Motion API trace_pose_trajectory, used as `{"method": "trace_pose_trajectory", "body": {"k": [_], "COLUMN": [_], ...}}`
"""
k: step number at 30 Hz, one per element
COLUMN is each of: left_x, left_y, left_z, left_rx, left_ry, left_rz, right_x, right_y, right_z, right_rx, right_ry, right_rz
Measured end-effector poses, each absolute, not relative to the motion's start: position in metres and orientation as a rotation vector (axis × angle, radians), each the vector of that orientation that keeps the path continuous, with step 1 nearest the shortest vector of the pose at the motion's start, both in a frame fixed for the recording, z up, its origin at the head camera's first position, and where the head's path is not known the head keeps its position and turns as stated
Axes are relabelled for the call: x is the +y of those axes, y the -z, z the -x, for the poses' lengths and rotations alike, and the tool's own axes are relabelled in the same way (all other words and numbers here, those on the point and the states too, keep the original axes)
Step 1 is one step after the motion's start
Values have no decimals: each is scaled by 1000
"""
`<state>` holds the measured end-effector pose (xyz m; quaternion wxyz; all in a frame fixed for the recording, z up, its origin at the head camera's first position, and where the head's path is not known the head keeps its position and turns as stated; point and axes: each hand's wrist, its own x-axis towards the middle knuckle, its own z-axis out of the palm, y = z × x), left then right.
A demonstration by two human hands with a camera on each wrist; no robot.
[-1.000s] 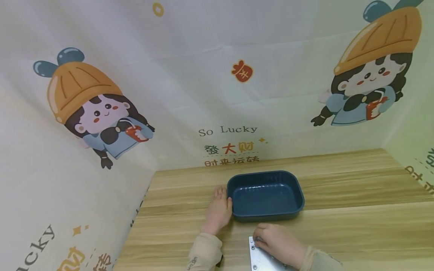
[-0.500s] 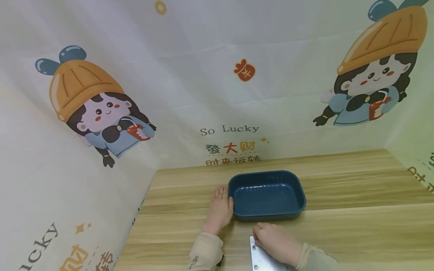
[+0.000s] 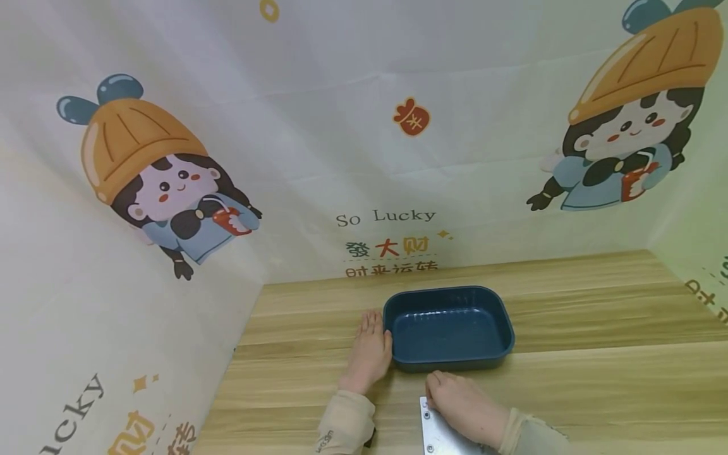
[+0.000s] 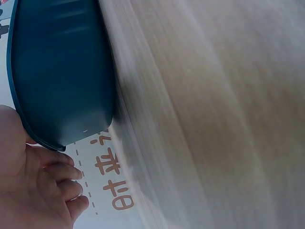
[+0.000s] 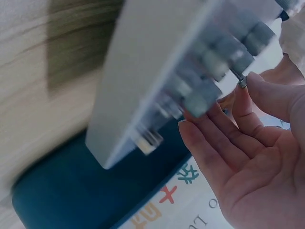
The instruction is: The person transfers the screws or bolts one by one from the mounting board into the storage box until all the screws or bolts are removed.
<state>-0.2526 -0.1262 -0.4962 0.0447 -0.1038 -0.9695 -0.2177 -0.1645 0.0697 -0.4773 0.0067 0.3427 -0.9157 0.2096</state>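
Note:
A dark blue rectangular tray [image 3: 449,364] sits on the wooden table. My left hand [image 3: 370,354] lies against its left wall, fingers stretched forward along the side and thumb by the rim. Nearer to me is a silver metal block [image 3: 438,436], its flat face bearing several bolts and nuts [image 5: 202,98]. Over the block's far left corner is my right hand [image 3: 463,404]. Its thumb and forefinger pinch a small screw [image 5: 243,82], whose threaded shank points toward the other bolts. In the head view this screw is hidden under the fingers.
A pale printed cloth [image 3: 307,158] with cartoon figures and lettering hangs behind the table [image 3: 597,303] and at both sides. The tray stands just beyond the metal block, close in front of the right hand.
My right hand's fingertips have shifted slightly away from me, over the block's far corner. The left hand keeps its place at the tray, and the head view has drifted a little.

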Motion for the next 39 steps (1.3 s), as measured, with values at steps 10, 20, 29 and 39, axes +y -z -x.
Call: {"method": "trace_pose_trajectory", "body": {"k": [10, 20, 29, 39], "left_x": [-126, -125, -125, -125], "left_y": [494, 492, 495, 496], "left_z": [252, 251, 250, 251], "left_rx": [-2984, -2966, -2946, -2942], "left_ry": [660, 657, 656, 650], "left_rz": [302, 307, 312, 307], "right_x": [75, 91, 110, 114], "right_y": [459, 433, 417, 414], "right_z": [165, 186, 219, 272], "right_rx": [-2756, -2599, -2577, -2791], "right_ry": [-569, -579, -585, -645], "right_rz": [-1020, -937, -898, -906]}}
